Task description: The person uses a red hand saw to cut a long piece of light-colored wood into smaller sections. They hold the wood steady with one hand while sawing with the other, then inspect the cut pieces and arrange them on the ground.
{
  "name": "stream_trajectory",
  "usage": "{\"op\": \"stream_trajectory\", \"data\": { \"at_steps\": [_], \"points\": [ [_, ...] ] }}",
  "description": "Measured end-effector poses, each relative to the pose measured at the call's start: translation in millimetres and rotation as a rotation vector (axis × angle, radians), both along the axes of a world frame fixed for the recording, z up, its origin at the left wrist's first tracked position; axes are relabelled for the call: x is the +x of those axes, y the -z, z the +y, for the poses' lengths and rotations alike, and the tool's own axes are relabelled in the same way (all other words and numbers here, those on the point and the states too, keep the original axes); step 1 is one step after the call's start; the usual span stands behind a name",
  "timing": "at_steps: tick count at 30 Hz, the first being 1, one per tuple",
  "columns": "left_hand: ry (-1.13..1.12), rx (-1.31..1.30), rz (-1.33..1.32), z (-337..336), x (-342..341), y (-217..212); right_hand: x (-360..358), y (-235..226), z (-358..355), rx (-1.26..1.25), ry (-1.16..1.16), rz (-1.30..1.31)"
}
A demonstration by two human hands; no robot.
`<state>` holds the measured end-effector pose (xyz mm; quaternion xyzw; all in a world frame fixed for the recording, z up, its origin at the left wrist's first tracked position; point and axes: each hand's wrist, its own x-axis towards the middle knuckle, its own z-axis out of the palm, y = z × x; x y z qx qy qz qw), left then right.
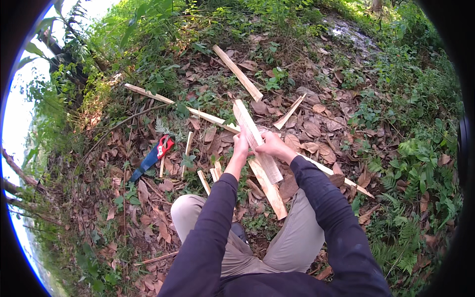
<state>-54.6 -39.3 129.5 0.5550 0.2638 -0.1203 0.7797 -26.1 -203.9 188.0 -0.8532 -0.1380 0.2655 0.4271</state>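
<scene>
1. The pale flat wooden slat (256, 143) gripped between the left hand (240, 146) and right hand (271, 143) is raw, matt timber with a rough sawn grain.
2. Beneath the hands, a longer pale wooden board (269, 190) looks equally unfinished and dry.
3. Left of the left hand, the handsaw with red and blue handle (154, 156) shows glossy plastic.
4. The dark long sleeves (210, 232) are matt cloth.
5. Around the hands, brown dead leaves (316, 133) look dry and papery.
</scene>
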Motion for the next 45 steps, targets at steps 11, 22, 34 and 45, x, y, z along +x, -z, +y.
{"op": "stream_trajectory", "data": {
  "at_steps": [11, 22, 34, 45],
  "points": [
    [0.225, 1.019, 0.446, -116.6, -145.0, 145.0, 5.4, -16.5, -95.0, 0.079, 0.143, 0.161],
    [0.322, 0.866, 0.403, -122.1, -118.2, 102.2, -4.8, -75.5, -128.6, 0.882, 0.325, 0.797],
    [-0.103, -0.314, -0.052, -43.2, -46.6, -7.9, 34.6, -0.8, -122.7, 0.649, 1.038, 0.060],
    [0.033, -0.035, -0.428, 8.8, -12.6, -116.0, -8.7, -65.1, -74.3, 0.908, 0.520, 0.100]
  ]
}}
